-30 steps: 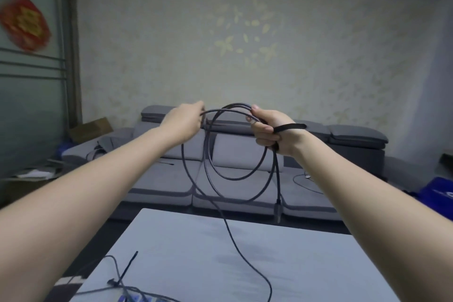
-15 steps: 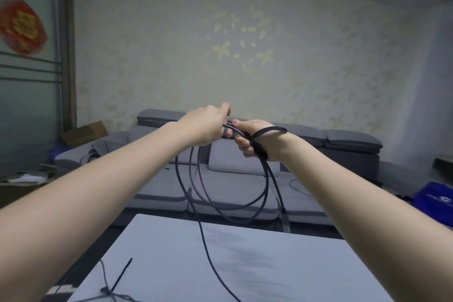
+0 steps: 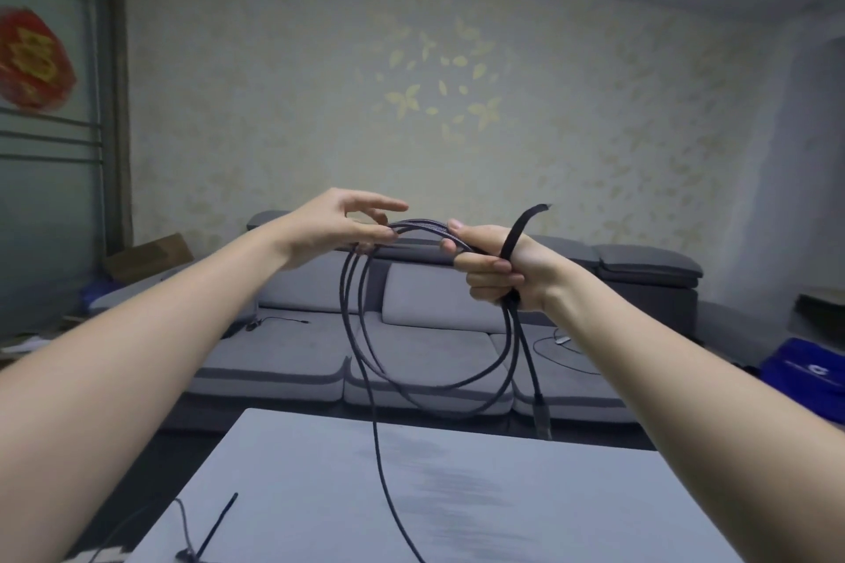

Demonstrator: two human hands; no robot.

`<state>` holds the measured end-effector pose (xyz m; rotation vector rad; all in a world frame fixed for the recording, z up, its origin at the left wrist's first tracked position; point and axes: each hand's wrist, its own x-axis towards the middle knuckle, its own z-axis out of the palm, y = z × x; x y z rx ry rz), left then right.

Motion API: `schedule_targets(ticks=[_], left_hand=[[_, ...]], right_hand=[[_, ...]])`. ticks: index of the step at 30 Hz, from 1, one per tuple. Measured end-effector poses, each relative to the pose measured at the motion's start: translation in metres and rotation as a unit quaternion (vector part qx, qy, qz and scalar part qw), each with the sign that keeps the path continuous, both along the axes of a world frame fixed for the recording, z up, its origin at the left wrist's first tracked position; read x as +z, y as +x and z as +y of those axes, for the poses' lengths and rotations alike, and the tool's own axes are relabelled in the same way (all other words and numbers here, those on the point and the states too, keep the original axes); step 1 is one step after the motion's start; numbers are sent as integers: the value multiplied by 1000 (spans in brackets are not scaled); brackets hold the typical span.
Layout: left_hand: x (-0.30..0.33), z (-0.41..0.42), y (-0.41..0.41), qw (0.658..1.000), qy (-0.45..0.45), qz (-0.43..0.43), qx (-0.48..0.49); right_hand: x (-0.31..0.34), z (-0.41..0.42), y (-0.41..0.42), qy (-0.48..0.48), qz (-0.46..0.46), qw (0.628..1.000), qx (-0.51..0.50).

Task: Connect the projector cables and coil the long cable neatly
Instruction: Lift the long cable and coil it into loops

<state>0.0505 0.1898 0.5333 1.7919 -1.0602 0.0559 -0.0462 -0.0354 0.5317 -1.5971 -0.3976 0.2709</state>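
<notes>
Firstly, the right hand (image 3: 500, 270) has a clenched grip on the long cable (image 3: 361, 334) at the top right of the coil, thumb pressed on the gathered strands. One black strap (image 3: 519, 231) stands up out of that fist, its free end tilted to the right. The left hand (image 3: 338, 229) is released: fingers spread, fingertips (image 3: 388, 235) lying at the top left of the coil, touching or just beside the strands; which cannot be told.

Count: two bare hands, one coil. The coil shows about three loops hanging in the air between the hands, in front of the sofa (image 3: 434, 334) and above the far edge of the surface (image 3: 503, 494). The exact loop count is uncertain where strands overlap. One loose run drops from the left of the coil onto the surface and leaves the bottom of the view. One strand hangs straight from the fist and ends in a connector (image 3: 542, 414), too blurred to identify.

Containers: one cardboard box (image 3: 146, 256) at the sofa's left end, contents not visible. One blue bag (image 3: 804, 368) at right, cut off by the edge.

One thin cable (image 3: 564, 345) lies on the sofa seat. At the near left corner of the surface lie thin black wires (image 3: 215, 530), partly cut off.
</notes>
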Motion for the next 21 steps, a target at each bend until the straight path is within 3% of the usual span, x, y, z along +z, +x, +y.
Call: schedule_targets(ticks=[5, 9, 15, 21], left_hand=[[-2, 1, 2, 999, -39, 21, -23], [4, 2, -2, 1000, 13, 10, -23], [4, -4, -6, 999, 8, 22, -47], [-16, 3, 3, 981, -132, 125, -74]], right_hand=[[8, 6, -11, -44, -15, 999, 11], [9, 5, -19, -111, -52, 992, -8], [4, -3, -22, -58, -68, 996, -30], [12, -9, -27, 34, -54, 998, -8]])
